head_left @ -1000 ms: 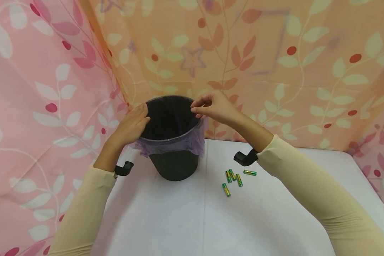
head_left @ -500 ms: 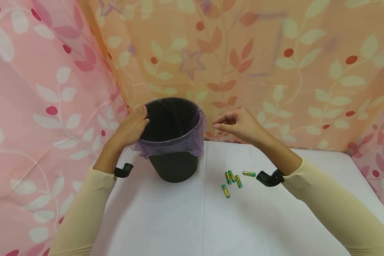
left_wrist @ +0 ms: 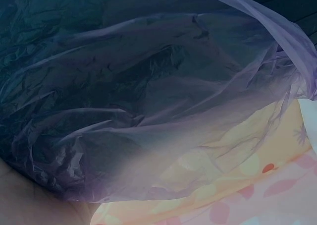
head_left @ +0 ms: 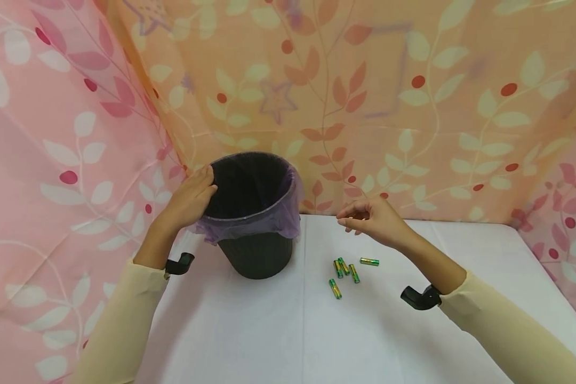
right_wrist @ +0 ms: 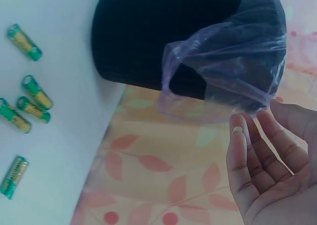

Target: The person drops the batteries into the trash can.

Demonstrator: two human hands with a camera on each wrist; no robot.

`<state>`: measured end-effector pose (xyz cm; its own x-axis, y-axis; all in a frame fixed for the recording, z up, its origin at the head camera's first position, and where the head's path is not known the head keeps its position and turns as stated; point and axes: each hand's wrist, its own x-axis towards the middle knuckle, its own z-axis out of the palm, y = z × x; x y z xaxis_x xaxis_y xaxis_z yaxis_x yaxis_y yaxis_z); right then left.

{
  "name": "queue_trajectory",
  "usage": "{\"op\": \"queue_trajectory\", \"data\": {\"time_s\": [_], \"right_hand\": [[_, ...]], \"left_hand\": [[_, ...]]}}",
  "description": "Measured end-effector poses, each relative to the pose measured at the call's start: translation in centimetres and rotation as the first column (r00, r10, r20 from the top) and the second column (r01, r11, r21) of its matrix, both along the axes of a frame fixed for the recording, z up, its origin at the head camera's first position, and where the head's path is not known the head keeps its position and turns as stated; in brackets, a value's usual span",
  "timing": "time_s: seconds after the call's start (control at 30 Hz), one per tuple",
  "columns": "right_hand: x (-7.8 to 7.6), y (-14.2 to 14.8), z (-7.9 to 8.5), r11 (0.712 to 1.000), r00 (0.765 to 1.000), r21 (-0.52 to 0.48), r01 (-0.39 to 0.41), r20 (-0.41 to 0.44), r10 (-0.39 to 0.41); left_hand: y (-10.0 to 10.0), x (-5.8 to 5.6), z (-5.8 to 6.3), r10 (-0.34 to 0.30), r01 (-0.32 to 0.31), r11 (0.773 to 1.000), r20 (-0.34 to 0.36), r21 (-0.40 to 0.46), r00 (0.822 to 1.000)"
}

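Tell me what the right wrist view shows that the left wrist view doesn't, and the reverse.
Only the right wrist view shows the five green-and-gold cylindrical batteries and the person's right hand.

Only the left wrist view shows part of the left hand, cut off at the lower left corner.

Both show the translucent purple plastic bag, the dark round bin and the pink-and-orange floral cloth.

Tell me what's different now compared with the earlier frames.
The right hand has moved from the right rim of the bin outward to the person's right and down; it is now apart from the bin, holding nothing visible. Whether it let go of the liner is unclear. Unchanged: the left hand at the left rim, the folded-over liner, the five batteries.
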<state>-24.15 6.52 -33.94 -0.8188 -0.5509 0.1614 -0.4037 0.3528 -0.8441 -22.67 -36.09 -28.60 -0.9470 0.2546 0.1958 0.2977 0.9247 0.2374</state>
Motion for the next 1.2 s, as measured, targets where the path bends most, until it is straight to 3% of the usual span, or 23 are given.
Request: {"op": "queue_trajectory", "data": {"time_s": [0.27,0.6,0.77,1.0,1.2], "right_hand": [[1.4,0.6,-0.8,1.000,0.999,0.004,-0.004,-0.048,0.004],[0.3,2.3,-4.9,0.996,0.993,0.058,0.074,-0.097,-0.068],[0.5,2.9,-6.2,0.979,0.986,0.150,0.139,-0.116,-0.122],[0.3,3.3,-7.6,0.963,0.975,0.215,0.163,-0.181,-0.125],[-0.1,3.7,-9.3,0.950,0.979,0.270,0.155,-0.172,-0.111]], "left_hand": [[-0.1,-0.1,-0.1,-0.005,0.005,1.000,-0.023,0.003,1.000],[-0.1,-0.1,-0.2,-0.015,0.014,1.000,-0.055,-0.018,0.998],[-0.1,0.0,-0.1,-0.007,0.007,1.000,-0.020,-0.006,1.000],[-0.3,0.0,-0.2,0.012,-0.012,1.000,-0.012,0.006,1.000],[-0.3,0.0,-0.2,-0.003,0.003,1.000,-0.013,0.003,1.000]]}}
